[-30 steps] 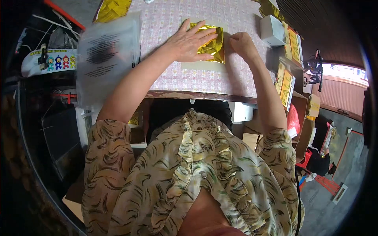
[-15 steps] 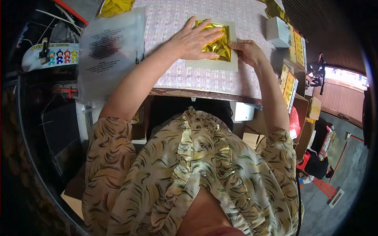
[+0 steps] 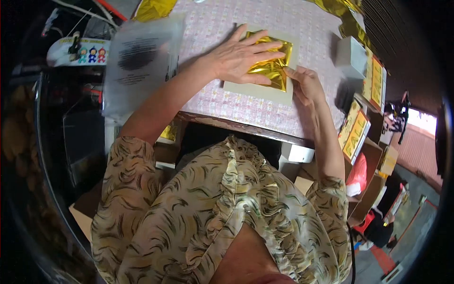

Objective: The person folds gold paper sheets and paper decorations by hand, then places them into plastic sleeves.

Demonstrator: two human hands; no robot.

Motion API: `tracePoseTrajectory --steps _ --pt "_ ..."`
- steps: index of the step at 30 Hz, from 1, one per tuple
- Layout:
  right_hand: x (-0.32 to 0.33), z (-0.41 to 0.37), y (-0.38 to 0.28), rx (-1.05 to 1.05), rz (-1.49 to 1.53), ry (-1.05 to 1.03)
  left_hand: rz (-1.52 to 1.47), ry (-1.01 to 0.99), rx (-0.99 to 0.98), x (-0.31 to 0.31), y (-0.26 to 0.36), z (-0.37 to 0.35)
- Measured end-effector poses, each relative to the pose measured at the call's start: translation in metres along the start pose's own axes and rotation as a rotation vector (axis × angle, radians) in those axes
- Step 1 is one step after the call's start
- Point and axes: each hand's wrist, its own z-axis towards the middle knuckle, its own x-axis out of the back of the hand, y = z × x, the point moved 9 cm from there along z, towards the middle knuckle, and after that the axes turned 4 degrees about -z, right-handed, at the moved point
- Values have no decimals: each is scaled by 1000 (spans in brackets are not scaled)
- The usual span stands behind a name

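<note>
A square of shiny gold foil (image 3: 279, 78) lies on a larger beige card (image 3: 246, 91) on the patterned cloth of the table. Across the left part of the foil rests my left hand (image 3: 236, 60), palm down with its fingers spread. At the foil's right edge, my right hand (image 3: 306, 84) has thumb and index finger pressed together on the edge of the foil. Its other fingers curl beside the card.
Clear printed plastic bags (image 3: 142, 66) are stacked at the table's left. More gold foil (image 3: 155, 8) lies behind them. A white box (image 3: 351, 57) and yellow-labelled boxes (image 3: 354, 135) stand along the right side. The table's front edge (image 3: 246, 127) runs before my body.
The view has shifted and turned slightly. My right thumb and index finger have closed at the foil's right edge, where the foil looks pulled into creases. My left hand stays spread on it.
</note>
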Motion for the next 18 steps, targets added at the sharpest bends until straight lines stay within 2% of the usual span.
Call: tracePoseTrajectory --steps 2,4,6,8,10,12,17,18 --pt "1 -9 -6 1 -64 -18 17 16 17 9 3 3" --pt "16 -8 -6 -47 -299 -11 3 21 -17 20 11 4" --pt "20 3 6 83 -80 -70 3 34 -5 29 15 2" --pt "34 9 14 53 -58 -71 -108 90 -25 38 22 1" --pt "18 -4 5 127 38 -171 -152 104 -38 43 23 -2" --pt "15 -11 4 149 33 -177 -289 162 -57 50 26 -4" --pt "5 -28 7 197 39 -159 -254 210 -91 64 35 -8" --pt "6 -32 5 203 37 -145 -203 251 -43 74 32 -10"
